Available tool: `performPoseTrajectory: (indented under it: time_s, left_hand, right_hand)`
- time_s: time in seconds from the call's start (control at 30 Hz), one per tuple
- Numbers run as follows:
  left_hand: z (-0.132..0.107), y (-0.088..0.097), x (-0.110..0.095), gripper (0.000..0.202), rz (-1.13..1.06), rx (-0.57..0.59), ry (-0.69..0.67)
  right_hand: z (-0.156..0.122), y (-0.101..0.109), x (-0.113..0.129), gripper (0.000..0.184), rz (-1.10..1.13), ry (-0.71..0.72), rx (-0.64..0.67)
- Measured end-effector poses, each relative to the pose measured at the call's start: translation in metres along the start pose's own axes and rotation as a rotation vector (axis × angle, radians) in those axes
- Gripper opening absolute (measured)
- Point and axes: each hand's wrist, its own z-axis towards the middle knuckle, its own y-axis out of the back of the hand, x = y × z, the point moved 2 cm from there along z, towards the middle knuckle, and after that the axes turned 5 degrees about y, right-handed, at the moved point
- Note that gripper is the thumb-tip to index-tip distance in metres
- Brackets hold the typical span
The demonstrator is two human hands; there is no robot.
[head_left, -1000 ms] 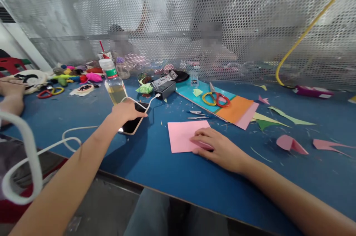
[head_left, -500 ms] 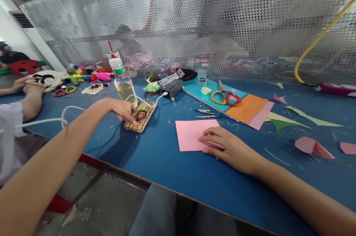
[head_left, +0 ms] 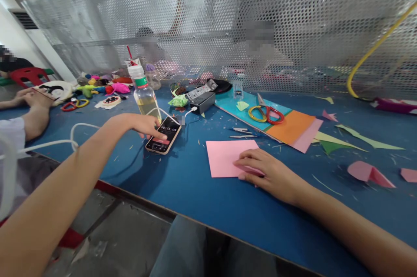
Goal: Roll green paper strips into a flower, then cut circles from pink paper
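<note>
My left hand (head_left: 146,125) reaches over a smartphone (head_left: 166,138) with a dark screen that reads 00:15:09. One fingertip touches a red button on the screen, and the fingers are apart. A white cable runs across the phone's top end. My right hand (head_left: 265,170) rests on a sheet of pink paper (head_left: 223,159), its fingers laid over the right side and the thumb apart, near the lower edge. That side of the paper is hidden under the hand. Beyond the paper, pen-like tools (head_left: 241,132) lie on the blue table (head_left: 195,203).
A bottle (head_left: 143,94) of yellowish liquid stands behind the phone, near a black box (head_left: 202,102). Red-and-yellow scissors (head_left: 265,114) lie on coloured paper sheets (head_left: 293,125). Pink and green paper scraps (head_left: 369,172) are at the right. A perforated metal screen (head_left: 208,29) borders the table; another person's hands (head_left: 35,96) are at left.
The phone's upward face has gone from a yellow monkey pattern to a dark timer screen. My left fingertip has shifted slightly right over it. My right hand and the pink paper have stayed put.
</note>
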Motion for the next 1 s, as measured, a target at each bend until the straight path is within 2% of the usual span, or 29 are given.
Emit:
performPoseTrajectory:
  time_s: [0.07,0.1,0.17,0.27,0.33,0.37,0.43,0.53,0.63,0.8,0.9,1.0]
  left_hand:
    - [-0.016,0.002,-0.009,0.049,0.068,-0.004,0.029]
    - [-0.026,0.002,-0.017,0.048,0.097,-0.046,0.041]
    - [-0.047,-0.006,-0.043,0.048,0.113,-0.097,-0.005]
    - [-0.073,-0.033,-0.099,0.046,0.012,-0.059,-0.441]
    - [-0.079,-0.052,-0.131,0.050,0.059,-0.073,-0.693]
    - [-0.079,-0.059,-0.143,0.047,0.104,-0.100,-0.781]
    - [-0.074,-0.066,-0.156,0.030,0.151,-0.139,-0.870]
    - [-0.062,-0.060,-0.156,0.029,0.061,-0.228,-0.931]
    - [-0.054,-0.052,-0.145,0.027,-0.159,-0.317,-0.978]
    - [-0.050,-0.055,-0.134,0.023,-0.476,-0.320,-1.032]
    - [-0.053,-0.057,-0.133,0.022,-0.649,-0.336,-0.938]
    - [-0.051,-0.062,-0.135,0.025,-0.724,-0.235,-0.813]
  right_hand:
    - [0.000,0.001,0.000,0.031,-0.051,0.035,-0.005]
    - [0.000,0.001,0.000,0.031,-0.089,0.067,-0.004]
    - [0.000,0.002,0.003,0.030,-0.190,0.156,-0.006]
    - [-0.001,0.004,0.011,0.033,-0.373,0.282,-0.039]
    - [-0.002,0.006,0.017,0.034,-0.458,0.320,-0.091]
    - [-0.003,0.008,0.019,0.033,-0.483,0.330,-0.132]
    - [-0.007,0.015,0.024,0.027,-0.506,0.329,-0.252]
    - [-0.013,0.025,0.026,0.019,-0.471,0.250,-0.402]
    - [-0.015,0.033,0.023,0.017,-0.394,0.161,-0.433]
    - [-0.014,0.041,0.016,0.017,-0.273,0.121,-0.488]
    - [-0.016,0.047,0.011,0.023,-0.251,0.027,-0.524]
    - [-0.021,0.053,0.007,0.031,-0.264,-0.083,-0.586]
